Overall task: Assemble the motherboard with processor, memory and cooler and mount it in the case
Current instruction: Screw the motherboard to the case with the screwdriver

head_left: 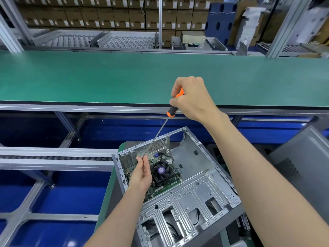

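Below the green conveyor belt (106,77), my right hand (192,98) grips the orange-and-black screwdriver (173,106) at twelve o'clock while my left hand (142,173) pinches its tip, which I should seat squarely over the green motherboard (163,187) in the grey steel case (204,191).

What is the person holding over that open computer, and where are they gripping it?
A screwdriver. The right hand grips its orange and black handle, while the left hand pinches the thin metal shaft near the tip, above the motherboard in the case.
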The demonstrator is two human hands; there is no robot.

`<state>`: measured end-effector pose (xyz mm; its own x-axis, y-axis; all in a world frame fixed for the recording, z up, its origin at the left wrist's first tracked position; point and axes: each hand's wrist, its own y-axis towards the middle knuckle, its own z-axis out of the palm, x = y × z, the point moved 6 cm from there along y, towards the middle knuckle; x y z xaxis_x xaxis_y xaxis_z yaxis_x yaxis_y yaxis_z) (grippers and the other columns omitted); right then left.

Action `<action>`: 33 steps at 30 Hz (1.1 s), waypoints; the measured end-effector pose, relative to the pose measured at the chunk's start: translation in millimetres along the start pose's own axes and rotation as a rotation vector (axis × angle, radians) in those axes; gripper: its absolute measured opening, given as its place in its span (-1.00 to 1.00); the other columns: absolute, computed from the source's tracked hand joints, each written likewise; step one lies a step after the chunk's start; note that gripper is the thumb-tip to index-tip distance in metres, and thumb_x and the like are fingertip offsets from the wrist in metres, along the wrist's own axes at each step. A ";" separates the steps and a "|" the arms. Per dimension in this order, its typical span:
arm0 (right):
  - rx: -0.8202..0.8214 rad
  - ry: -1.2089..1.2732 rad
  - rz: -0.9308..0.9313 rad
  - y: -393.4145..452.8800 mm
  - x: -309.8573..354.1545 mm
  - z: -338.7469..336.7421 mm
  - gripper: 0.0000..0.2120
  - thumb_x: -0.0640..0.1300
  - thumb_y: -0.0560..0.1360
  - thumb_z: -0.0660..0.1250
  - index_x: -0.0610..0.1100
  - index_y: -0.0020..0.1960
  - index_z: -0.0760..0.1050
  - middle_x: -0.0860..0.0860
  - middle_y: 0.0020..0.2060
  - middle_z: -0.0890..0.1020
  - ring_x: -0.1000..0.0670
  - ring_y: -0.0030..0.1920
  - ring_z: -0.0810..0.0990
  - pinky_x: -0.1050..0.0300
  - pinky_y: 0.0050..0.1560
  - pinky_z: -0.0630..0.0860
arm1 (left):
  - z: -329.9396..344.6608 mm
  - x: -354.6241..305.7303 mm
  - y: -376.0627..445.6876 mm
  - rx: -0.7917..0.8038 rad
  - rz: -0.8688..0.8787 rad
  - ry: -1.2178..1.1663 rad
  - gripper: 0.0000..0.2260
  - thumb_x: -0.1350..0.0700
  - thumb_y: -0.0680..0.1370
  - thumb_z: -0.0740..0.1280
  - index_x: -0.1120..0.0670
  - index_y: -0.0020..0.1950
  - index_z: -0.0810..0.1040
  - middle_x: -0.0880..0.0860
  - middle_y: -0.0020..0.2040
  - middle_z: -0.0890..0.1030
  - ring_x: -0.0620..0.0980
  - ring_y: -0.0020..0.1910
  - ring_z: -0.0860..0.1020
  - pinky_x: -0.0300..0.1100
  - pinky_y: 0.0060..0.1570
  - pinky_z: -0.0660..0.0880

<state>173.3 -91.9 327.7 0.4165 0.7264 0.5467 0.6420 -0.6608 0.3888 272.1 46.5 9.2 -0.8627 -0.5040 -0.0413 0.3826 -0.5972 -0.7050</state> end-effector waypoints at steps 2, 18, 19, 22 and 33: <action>-0.001 0.011 0.007 1.0 -1.8 -1.4 -0.88 -0.25 0.33 0.37 -0.06 -0.26 0.48 0.06 -0.37 0.47 -0.09 -0.17 0.41 0.16 -0.35 0.25 | 1.3 -0.5 -1.2 0.026 0.010 0.005 -0.81 0.24 0.49 0.45 0.28 0.06 0.65 0.19 0.00 0.71 0.00 -0.08 0.72 -0.28 -0.23 0.64; -0.028 -0.015 -0.009 6.9 -3.4 -12.3 -0.88 -0.18 0.38 0.40 -0.05 -0.13 0.50 0.10 -0.29 0.48 -0.13 -0.09 0.48 0.09 -0.15 0.45 | 6.5 2.6 -6.7 0.131 0.024 0.143 -0.80 0.03 0.40 0.48 0.14 -0.11 0.73 -0.01 -0.04 0.73 -0.16 -0.07 0.70 -0.27 -0.24 0.63; -0.033 -0.016 -0.016 7.7 -2.7 -12.5 -0.88 -0.18 0.38 0.40 -0.05 -0.14 0.49 0.10 -0.29 0.47 -0.14 -0.08 0.47 0.07 -0.14 0.47 | 7.5 2.5 -6.5 0.143 0.025 0.138 -0.77 0.01 0.41 0.48 0.14 -0.05 0.71 -0.01 -0.03 0.73 -0.16 -0.06 0.70 -0.26 -0.23 0.63; -0.060 -0.001 -0.022 11.3 -2.1 -14.8 -0.88 -0.20 0.36 0.41 -0.06 -0.15 0.50 0.11 -0.30 0.46 -0.15 -0.08 0.49 0.06 -0.16 0.48 | 14.0 0.5 -6.3 0.177 0.031 0.200 -0.69 -0.03 0.49 0.42 0.16 0.10 0.65 0.03 0.08 0.72 -0.11 0.02 0.69 -0.24 -0.16 0.64; -0.005 -0.065 -0.077 22.7 12.2 28.2 -0.86 -0.20 0.33 0.36 -0.06 -0.13 0.47 0.11 -0.30 0.45 -0.10 -0.06 0.40 0.11 -0.17 0.27 | 40.7 -80.4 -56.4 0.048 0.871 1.198 -0.89 0.10 0.61 0.34 0.01 -0.02 0.68 -0.07 -0.16 0.72 -0.10 -0.16 0.70 -0.05 0.10 0.58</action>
<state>211.1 -92.7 322.4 0.4067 0.7860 0.4657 0.6710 -0.6029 0.4316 333.4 95.4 81.1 -0.1049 0.0824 -0.9911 0.9003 -0.4155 -0.1299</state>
